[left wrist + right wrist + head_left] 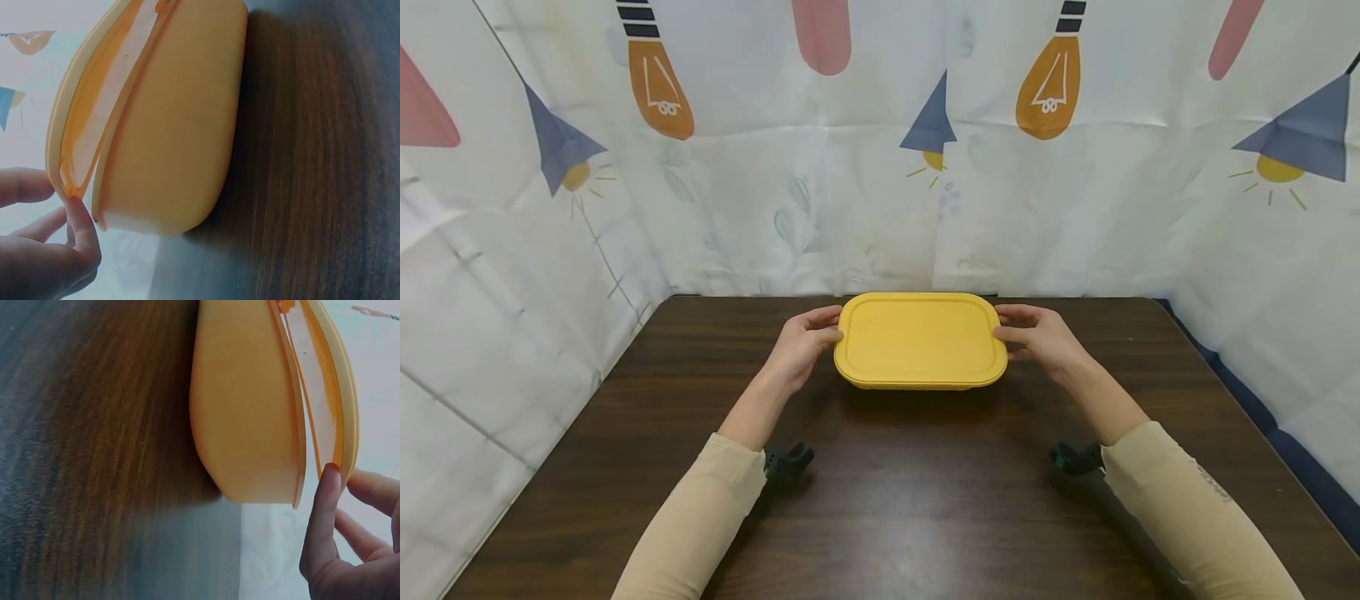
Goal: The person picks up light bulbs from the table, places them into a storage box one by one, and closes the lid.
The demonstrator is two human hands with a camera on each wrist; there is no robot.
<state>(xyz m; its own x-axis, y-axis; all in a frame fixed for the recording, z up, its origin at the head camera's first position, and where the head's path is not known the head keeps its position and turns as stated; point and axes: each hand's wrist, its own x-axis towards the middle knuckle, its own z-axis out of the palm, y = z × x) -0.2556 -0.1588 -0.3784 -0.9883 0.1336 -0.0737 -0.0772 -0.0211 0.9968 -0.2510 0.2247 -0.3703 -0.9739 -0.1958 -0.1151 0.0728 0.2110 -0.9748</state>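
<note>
A yellow rectangular lid (921,337) with rounded corners sits over a yellow box (175,125) at the far side of the table. My left hand (799,346) pinches the lid's left end between thumb and fingers. At the opposite end, my right hand (1047,340) pinches the rim the same way. Both wrist views show a gap between the lid's edge (350,406) and the box's upper rim, with a pale strip visible through it. The box stands upright on the wood; from the head view the lid hides nearly all of it.
The dark wooden table (887,492) extends toward me and to both sides. Behind its far edge hangs a white curtain (865,208) printed with lamps and bulbs. Dark bands (788,461) show at both wrists, beside the beige sleeves (700,517).
</note>
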